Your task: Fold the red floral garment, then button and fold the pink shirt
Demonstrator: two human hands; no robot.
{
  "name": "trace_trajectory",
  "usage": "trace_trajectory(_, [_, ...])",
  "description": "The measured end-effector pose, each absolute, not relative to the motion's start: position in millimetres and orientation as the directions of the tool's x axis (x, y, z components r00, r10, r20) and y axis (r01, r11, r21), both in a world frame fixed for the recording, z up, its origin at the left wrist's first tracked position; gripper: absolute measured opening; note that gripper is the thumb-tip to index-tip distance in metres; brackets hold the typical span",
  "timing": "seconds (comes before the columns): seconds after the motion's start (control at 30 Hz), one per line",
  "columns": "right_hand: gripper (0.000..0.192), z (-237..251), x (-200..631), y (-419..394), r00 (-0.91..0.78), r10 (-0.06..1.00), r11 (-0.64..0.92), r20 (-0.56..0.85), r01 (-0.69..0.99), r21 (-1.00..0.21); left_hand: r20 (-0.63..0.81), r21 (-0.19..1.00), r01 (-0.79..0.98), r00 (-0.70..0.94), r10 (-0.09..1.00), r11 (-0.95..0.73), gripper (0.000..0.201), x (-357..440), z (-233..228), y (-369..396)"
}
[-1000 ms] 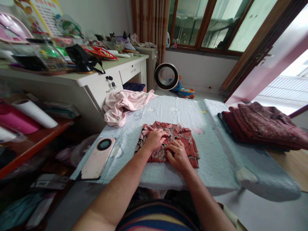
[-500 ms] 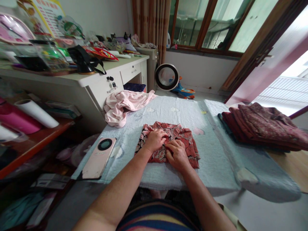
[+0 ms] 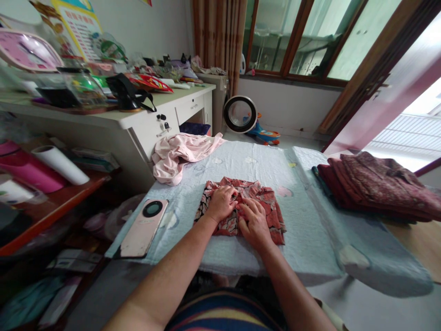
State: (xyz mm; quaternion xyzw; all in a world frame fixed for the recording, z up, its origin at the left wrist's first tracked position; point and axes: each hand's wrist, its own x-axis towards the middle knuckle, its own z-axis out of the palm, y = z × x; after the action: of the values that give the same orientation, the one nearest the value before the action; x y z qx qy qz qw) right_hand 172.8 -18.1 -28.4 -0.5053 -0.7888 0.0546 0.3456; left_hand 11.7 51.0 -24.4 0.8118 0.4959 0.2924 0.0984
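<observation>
A folded red floral garment [image 3: 268,209] lies in the middle of a pale blue padded board [image 3: 241,165]. My left hand [image 3: 221,202] rests on its left half with the fingers curled into the cloth. Close beside it, my right hand [image 3: 254,223] lies flat on the garment's middle with fingers spread, pressing down. Both hands touch the garment and almost touch each other.
A pink phone [image 3: 144,227] lies at the board's left near corner. A crumpled pale pink cloth [image 3: 179,154] sits at the far left. Stacked dark red clothes [image 3: 375,186] lie on the right. A cluttered white desk [image 3: 138,115] stands left; a fan [image 3: 240,114] sits on the floor.
My right hand has flattened out and slid slightly forward over the garment. The view has tilted up a little. My left hand stays in place.
</observation>
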Motion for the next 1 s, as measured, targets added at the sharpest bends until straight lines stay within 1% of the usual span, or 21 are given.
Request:
trace_trajectory(0.1, [0.042,-30.4,171.4,-16.7,-0.268,0.853,0.458,0.447,0.796,-0.396,0.384,0.433,0.763,0.326,0.864,-0.48,0.027,11.9,-27.6,51.4])
trace_trajectory(0.2, [0.041,-30.4,169.8,-16.3,-0.292,0.872,0.442,0.392,0.814,-0.376,0.392,0.406,0.786,0.311,0.866,-0.466,0.031,12.0,-29.0,51.5])
trace_trajectory(0.27, [0.04,-30.0,169.2,-16.4,-0.301,0.881,0.433,0.364,0.823,-0.369,0.399,0.391,0.798,0.303,0.866,-0.459,0.025,12.0,-28.3,51.3])
trace_trajectory(0.37, [0.039,-29.5,169.0,-16.5,-0.307,0.884,0.43,0.352,0.831,-0.354,0.416,0.384,0.8,0.297,0.86,-0.462,0.011,12.3,-25.9,51.0])
trace_trajectory(0.47, [0.038,-29.0,168.7,-16.7,-0.308,0.882,0.429,0.357,0.836,-0.341,0.446,0.396,0.779,0.3,0.843,-0.486,0.008,12.4,-23.5,51.1])
trace_trajectory(0.57, [0.039,-28.4,168.3,-16.9,-0.31,0.885,0.425,0.347,0.842,-0.333,0.458,0.389,0.757,0.335,0.823,-0.525,0.011,12.3,-22.9,51.6])
trace_trajectory(0.67, [0.04,-27.9,167.9,-16.8,-0.307,0.89,0.417,0.337,0.848,-0.328,0.435,0.376,0.747,0.381,0.816,-0.549,0.014,12.4,-23.4,52.2])
trace_trajectory(0.8, [0.043,-26.4,167.4,-17.0,-0.305,0.902,0.398,0.305,0.863,-0.313,0.41,0.396,0.729,0.404,0.817,-0.559,0.015,12.1,-21.5,52.5])
trace_trajectory(1.0, [0.045,-23.7,166.3,-17.9,-0.309,0.915,0.377,0.261,0.885,-0.274,0.435,0.41,0.673,0.45,0.78,-0.616,0.028,11.3,-22.5,54.4])
